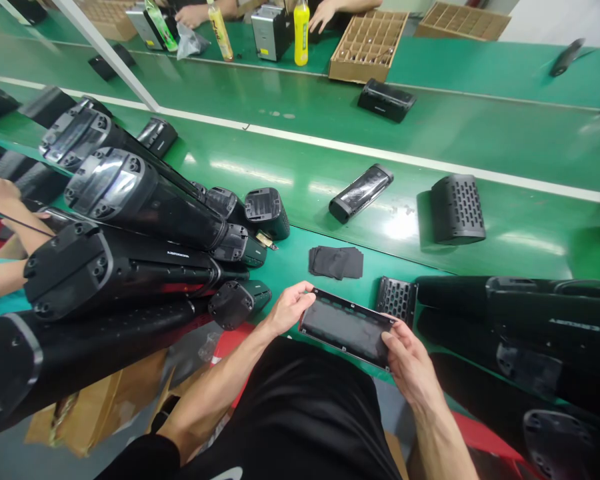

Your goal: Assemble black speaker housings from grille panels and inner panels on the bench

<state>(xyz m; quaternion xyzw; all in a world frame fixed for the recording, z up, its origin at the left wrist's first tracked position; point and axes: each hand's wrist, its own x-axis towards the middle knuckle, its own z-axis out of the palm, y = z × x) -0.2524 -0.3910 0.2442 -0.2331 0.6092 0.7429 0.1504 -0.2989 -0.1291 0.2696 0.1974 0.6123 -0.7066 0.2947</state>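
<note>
Two bare hands, left (291, 308) and right (406, 343), grip opposite ends of a black panel (349, 328), held at the near edge of a green bench (300, 257), above the wearer's lap. The fingers beneath the panel are largely hidden. A perforated part (396, 298) sits just behind the right hand, its lower edge blocked from view. Beyond the panel lies a pile of dark sheets (336, 262), too overlapped to count. Black housings (555, 320) at right run out of frame, their lettering partly cut off.

The only view looks forward and down from the wearer's head; it takes in the long green counter (300, 233). The wearer's black-clothed lap (315, 413) is nearest.
</note>
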